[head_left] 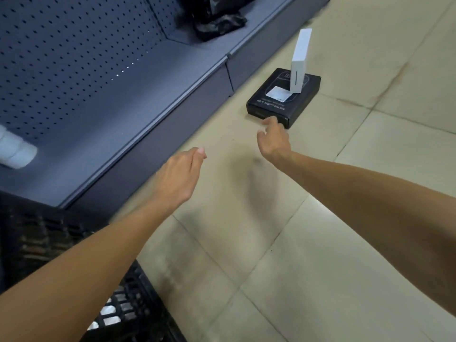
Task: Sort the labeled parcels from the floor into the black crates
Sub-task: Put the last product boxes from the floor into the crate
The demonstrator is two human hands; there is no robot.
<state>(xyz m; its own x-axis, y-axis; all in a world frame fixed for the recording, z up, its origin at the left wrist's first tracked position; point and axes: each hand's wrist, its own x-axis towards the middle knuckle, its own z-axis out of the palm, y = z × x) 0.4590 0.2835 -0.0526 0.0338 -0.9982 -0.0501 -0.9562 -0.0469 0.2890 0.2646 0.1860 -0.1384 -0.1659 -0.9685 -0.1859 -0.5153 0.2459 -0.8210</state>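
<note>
arms are seen stretched out over a tiled floor (308, 255) beside a grey shelf unit (103, 99). the right hand (274, 140) is held with fingers loosely spread, empty, its fingertips at the near edge of a flat black box (278, 104); whether contact is made cannot be told. the black box is laid on the floor close to the base of the shelf unit, and a white label (277, 93) is carried on its top. a slim white box (299, 61) is stood upright on top of the black box. the left hand (179, 175) is held in the air, well short of the boxes, fingers together and lightly curled, nothing gripped. a black crate (49, 233) is seen at the lower left, under the left forearm. a crumpled black bag (217, 21) is lodged on the shelf, and a blurred white object (14, 151) is seen at its left end.
</note>
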